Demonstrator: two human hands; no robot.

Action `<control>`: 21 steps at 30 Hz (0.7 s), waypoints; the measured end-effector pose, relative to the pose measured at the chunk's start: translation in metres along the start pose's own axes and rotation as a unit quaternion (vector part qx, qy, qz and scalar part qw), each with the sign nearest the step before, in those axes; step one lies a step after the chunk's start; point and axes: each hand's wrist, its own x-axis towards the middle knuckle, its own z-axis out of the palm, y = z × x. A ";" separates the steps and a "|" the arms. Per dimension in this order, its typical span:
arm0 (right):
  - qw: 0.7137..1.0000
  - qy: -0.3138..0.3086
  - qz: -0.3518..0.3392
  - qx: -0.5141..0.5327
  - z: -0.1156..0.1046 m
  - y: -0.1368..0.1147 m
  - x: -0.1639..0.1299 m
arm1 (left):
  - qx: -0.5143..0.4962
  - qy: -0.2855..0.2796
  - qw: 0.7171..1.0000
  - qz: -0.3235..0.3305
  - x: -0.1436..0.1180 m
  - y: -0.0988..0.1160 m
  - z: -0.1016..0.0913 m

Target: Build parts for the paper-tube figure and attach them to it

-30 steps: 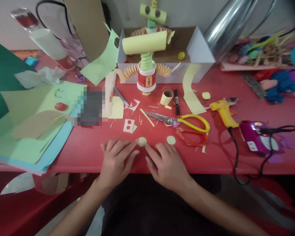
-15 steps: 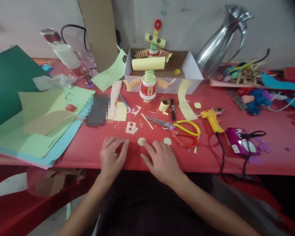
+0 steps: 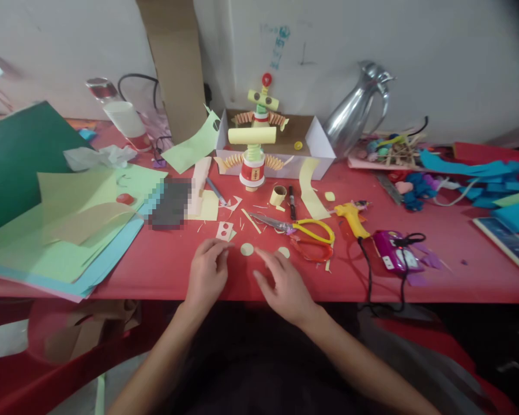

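Two small pale-green paper circles lie on the red table in front of me. Between my hands is the left circle (image 3: 247,249), with no finger covering it. My left hand (image 3: 208,271) is just left of it, fingers loosely bent and nothing visible in them. My right hand (image 3: 288,288) has its index finger stretched toward that circle, and its thumb is apart. The right circle (image 3: 284,252) is partly behind my right fingers. Beyond them are scissors (image 3: 296,226) with yellow and red handles and a pink paper scrap (image 3: 224,231) with round holes.
Two paper-and-cup figures, the nearer one (image 3: 252,167) in front of a white box (image 3: 303,166), stand at the back. A yellow glue gun (image 3: 350,218), purple power box (image 3: 393,253) and steel jug (image 3: 354,109) are right. Coloured paper sheets (image 3: 82,230) are stacked left.
My right index finger has come off the left circle, which now shows whole. My left hand's fingers have drawn closer together. The camera view has shifted.
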 end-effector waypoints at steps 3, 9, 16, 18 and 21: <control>0.997 0.076 0.025 0.004 -0.014 0.020 -0.011 | 0.024 -0.017 1.000 0.009 0.005 0.001 0.007; 0.987 0.125 0.056 -0.085 -0.039 0.050 -0.017 | 0.081 -0.044 0.994 0.060 0.021 0.007 0.026; 0.991 0.124 0.048 -0.034 -0.036 0.040 -0.006 | 0.006 -0.062 0.998 0.014 0.025 0.012 0.026; 0.990 0.129 0.051 -0.011 -0.038 0.041 0.001 | -0.054 -0.053 0.997 -0.025 0.026 0.013 0.024; 0.985 0.157 0.056 -0.042 -0.049 0.058 0.017 | -0.122 -0.054 0.991 -0.022 0.033 0.016 0.020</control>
